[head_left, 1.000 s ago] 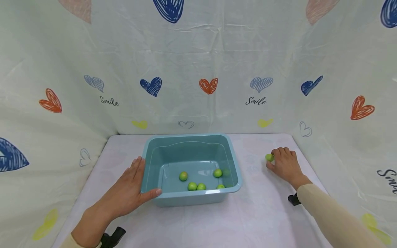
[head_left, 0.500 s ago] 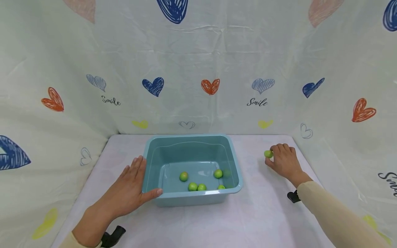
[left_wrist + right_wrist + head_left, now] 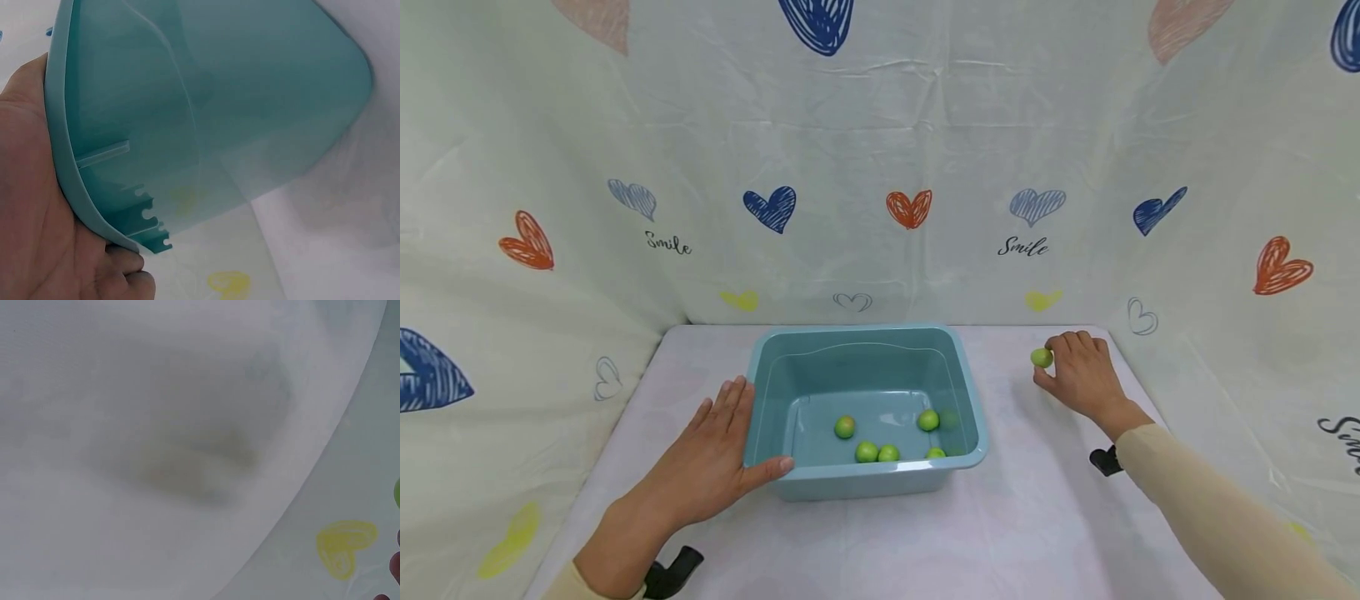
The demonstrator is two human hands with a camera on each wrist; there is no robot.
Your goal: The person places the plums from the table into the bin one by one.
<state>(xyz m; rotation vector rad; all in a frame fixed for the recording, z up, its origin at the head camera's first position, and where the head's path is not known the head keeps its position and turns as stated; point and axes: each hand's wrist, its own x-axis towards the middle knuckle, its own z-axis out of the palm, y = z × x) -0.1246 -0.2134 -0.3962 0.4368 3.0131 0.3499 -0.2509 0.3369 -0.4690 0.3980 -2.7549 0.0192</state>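
Observation:
In the head view my left hand (image 3: 700, 450) lies against the left side and near left corner of a light blue plastic tub (image 3: 865, 472). Its fingers are straight along the side, and the thumb rests on the front rim. The left wrist view shows the palm against the rim of the tub (image 3: 57, 125). Over at the right, above the table, my right hand (image 3: 1086, 379) pinches a small round green fruit (image 3: 1041, 357) between thumb and fingers. Only a sliver of this fruit (image 3: 397, 494) shows in the right wrist view. Several similar green fruits (image 3: 845, 427) lie on the tub's floor.
A white cloth covers the table (image 3: 1000, 533). Behind it and along both sides hangs a pale curtain (image 3: 850, 150) printed with hearts and "Smile". Each wrist wears a black strap mount (image 3: 673, 572).
My right hand has risen and shifted slightly left and away from me, with the green fruit in its pinch. The left hand stays on the tub, and the fruits inside lie as before.

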